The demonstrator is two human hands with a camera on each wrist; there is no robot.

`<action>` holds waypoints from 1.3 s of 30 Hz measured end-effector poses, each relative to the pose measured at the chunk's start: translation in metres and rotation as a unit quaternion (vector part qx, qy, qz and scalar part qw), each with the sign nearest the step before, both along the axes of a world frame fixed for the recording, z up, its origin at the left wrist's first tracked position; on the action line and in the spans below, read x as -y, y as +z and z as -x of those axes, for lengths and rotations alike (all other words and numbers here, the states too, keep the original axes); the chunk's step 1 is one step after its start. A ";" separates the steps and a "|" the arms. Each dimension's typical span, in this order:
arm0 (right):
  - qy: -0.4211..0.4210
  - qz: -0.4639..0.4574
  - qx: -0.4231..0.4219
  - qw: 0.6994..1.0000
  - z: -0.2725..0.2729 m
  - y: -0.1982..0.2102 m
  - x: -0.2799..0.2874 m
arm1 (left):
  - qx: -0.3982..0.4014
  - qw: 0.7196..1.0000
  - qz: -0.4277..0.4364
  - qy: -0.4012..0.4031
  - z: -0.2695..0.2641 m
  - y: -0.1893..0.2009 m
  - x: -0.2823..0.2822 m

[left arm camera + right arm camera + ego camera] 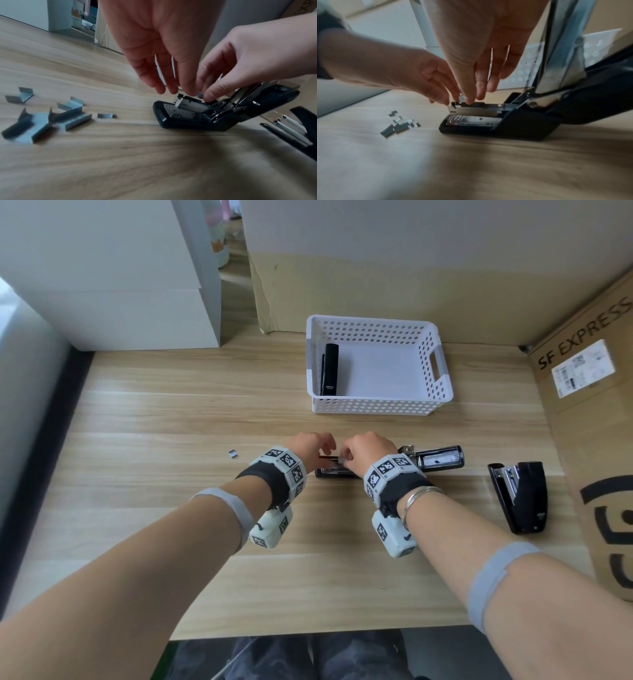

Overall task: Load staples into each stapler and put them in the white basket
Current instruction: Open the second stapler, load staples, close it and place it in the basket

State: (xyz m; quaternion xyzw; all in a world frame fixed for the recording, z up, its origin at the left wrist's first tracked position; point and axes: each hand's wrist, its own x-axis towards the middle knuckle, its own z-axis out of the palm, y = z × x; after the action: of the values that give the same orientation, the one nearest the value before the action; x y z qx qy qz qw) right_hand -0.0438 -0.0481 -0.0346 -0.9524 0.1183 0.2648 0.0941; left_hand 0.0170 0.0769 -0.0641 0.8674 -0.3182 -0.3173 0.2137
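A black stapler (334,473) lies on the wooden table, its lid (440,458) swung open to the right and its metal magazine (474,110) exposed. My right hand (471,99) pinches a short strip of staples (199,95) just above the magazine's front end. The fingertips of my left hand (173,90) hang down and touch the same front end from the left. A second black stapler (520,498) lies part-open to the right. The white basket (376,320) stands behind, with another black stapler (329,369) inside along its left wall.
Loose staple strips (51,119) lie scattered on the table left of the stapler. A large cardboard box (589,405) bounds the right side. White boxes (120,285) stand at the back left.
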 end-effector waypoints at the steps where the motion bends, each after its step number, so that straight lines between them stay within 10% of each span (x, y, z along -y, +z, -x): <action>1: 0.003 0.007 -0.005 1.000 0.001 -0.001 0.001 | 0.005 1.000 -0.015 -0.016 0.001 -0.003 0.000; 22: -0.014 0.032 -0.028 0.999 -0.008 -0.010 -0.006 | 0.024 0.999 -0.031 -0.015 -0.004 -0.012 -0.017; 39: 0.002 0.055 0.005 0.998 -0.005 -0.002 -0.020 | 0.054 0.977 -0.203 -0.017 -0.010 -0.013 -0.072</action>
State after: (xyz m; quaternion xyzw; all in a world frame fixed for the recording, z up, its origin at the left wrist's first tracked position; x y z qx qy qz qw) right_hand -0.0393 -0.0281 -0.0364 -0.9576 0.1304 0.2534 0.0417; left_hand 0.0269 0.1486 -0.0772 0.9030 -0.2727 -0.3319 0.0099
